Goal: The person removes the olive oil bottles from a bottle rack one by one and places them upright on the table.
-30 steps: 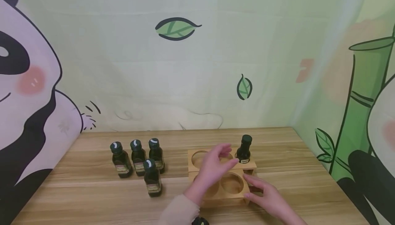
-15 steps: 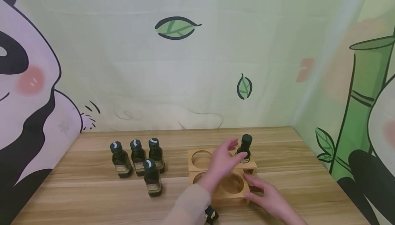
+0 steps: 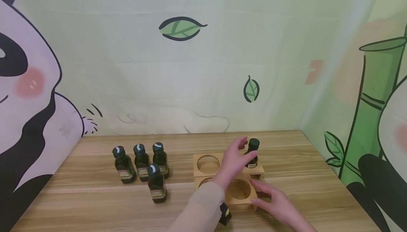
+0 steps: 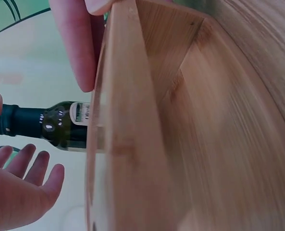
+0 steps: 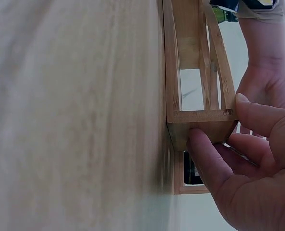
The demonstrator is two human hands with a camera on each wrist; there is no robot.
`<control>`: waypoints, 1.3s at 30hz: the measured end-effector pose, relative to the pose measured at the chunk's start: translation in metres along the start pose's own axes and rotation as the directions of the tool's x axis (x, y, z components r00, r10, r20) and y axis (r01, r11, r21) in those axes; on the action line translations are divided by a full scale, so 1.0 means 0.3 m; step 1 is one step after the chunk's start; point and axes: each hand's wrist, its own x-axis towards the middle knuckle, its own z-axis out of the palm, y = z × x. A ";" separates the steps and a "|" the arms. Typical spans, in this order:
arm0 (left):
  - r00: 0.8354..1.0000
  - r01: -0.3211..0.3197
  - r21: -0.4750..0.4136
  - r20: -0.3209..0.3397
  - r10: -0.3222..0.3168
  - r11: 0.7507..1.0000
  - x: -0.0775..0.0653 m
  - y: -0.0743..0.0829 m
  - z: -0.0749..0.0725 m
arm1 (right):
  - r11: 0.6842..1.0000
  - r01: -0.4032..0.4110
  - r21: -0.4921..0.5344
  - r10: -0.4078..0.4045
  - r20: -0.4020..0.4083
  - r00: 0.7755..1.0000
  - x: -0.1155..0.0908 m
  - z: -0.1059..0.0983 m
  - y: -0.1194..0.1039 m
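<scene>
A dark glass bottle [image 3: 253,145] with a dark green cap stands upright in the back right hole of a wooden rack [image 3: 241,205] with round holes. My left hand [image 3: 234,158] is beside this bottle, thumb and fingers spread around its upper part. In the left wrist view the left hand's fingers [image 4: 36,168] look loosely bent and apart from the glass. My right hand [image 3: 278,203] grips the rack's front right corner. The right wrist view shows its thumb and fingers on either side of the rack's end panel [image 5: 204,130]. My left forearm hides part of the rack.
Several similar dark bottles stand on the wooden table [image 3: 95,203] left of the rack, one bottle [image 3: 157,184] nearer the front than the others. A printed cloth [image 3: 127,66] with pandas and bamboo hangs behind and beside the table.
My left hand has moved right and slightly away from me, over the rack to the bottle in the back right hole. My right hand has stayed on the rack's corner.
</scene>
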 end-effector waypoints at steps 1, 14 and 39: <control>1.000 0.002 -0.006 0.000 -0.002 1.000 0.003 -0.002 0.001 | 1.000 0.003 -0.001 -0.003 0.000 1.000 0.000 0.000 0.001; 0.999 0.006 -0.108 0.046 -0.001 0.994 0.029 -0.044 0.026 | 1.000 0.017 -0.017 -0.018 -0.013 1.000 -0.001 0.004 0.003; 0.999 -0.039 -0.262 -0.029 0.032 0.964 0.032 -0.030 0.047 | 1.000 0.023 -0.021 -0.023 -0.005 1.000 0.002 0.003 0.003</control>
